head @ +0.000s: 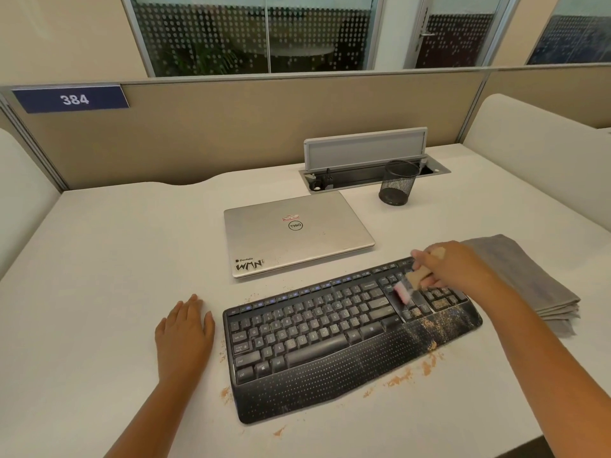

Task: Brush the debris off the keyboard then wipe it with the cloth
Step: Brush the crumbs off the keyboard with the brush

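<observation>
Nearest the lens: two bare forearms reaching over a white tabletop (99,259). Left hand (185,332) flat on that surface, fingers straight and together, holding nothing, just left of a black keyboard (330,342) and not touching it. Right hand (453,269) over the keyboard's far right end, fingers curled round the pale wooden handle of a small brush (413,282); pinkish bristles angled down and left onto the keys beside the number pad. Hands well apart, the keyboard's main key block between them.

Orange-brown debris (426,325) speckling the palm rest and keys below the right hand; more crumbs scattered on the tabletop along the keyboard's near edge and near its left corner, close to the left wrist.

Folded grey cloth (522,279) lying right of the right hand, just beside the keyboard's right end, partly hidden by the right forearm.

Beyond both hands: closed silver laptop (297,233) with stickers on its lid. Farther, beyond the right hand: black mesh pen cup (396,183) beside an open grey cable hatch (367,153). Far left, on the partition: blue plate (71,99) reading 384.
</observation>
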The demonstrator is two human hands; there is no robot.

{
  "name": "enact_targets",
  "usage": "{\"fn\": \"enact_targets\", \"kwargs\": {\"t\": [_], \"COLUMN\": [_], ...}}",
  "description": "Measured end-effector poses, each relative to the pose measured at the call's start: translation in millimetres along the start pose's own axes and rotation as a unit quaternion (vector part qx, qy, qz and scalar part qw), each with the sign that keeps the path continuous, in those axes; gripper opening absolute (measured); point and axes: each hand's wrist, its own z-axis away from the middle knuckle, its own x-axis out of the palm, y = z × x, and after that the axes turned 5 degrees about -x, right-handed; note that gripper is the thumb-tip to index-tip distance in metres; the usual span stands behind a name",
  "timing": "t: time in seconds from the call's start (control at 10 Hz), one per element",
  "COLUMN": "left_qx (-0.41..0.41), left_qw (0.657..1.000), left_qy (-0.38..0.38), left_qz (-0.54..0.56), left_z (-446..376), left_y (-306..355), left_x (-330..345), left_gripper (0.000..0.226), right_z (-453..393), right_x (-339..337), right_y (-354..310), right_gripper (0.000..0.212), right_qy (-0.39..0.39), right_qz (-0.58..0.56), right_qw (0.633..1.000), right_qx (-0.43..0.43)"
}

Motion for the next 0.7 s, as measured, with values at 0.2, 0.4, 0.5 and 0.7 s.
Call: {"fn": "enact_targets", "kwargs": {"t": [0.2, 0.4, 0.5, 0.7], "left_qx": [-0.001, -0.005, -0.006, 0.004], "left_qw": [1.000, 1.000, 1.000, 1.000], "left_qy": [-0.002, -0.009, -0.008, 0.011], "left_qz": [0.000, -0.001, -0.001, 0.003], "left_z": [1, 0, 0, 0], "left_y": [-1, 0, 0, 0], "left_x": [1, 0, 1, 1], "left_gripper": [0.041, 0.043, 0.043, 0.038], "right_z": [-4, -6, -1, 2], "right_x": [-5, -4, -7, -9], "right_y": [6, 12, 12, 1], "right_gripper": [0.034, 0.030, 0.030, 0.025], "right_qy": [0.034, 0.015, -0.036, -0.018], "right_qz": [0.024, -0.011, 0.011, 0.001], "right_qw": [0.999, 1.000, 0.998, 1.000], "right_qx": [0.031, 0.019, 0.043, 0.015]}}
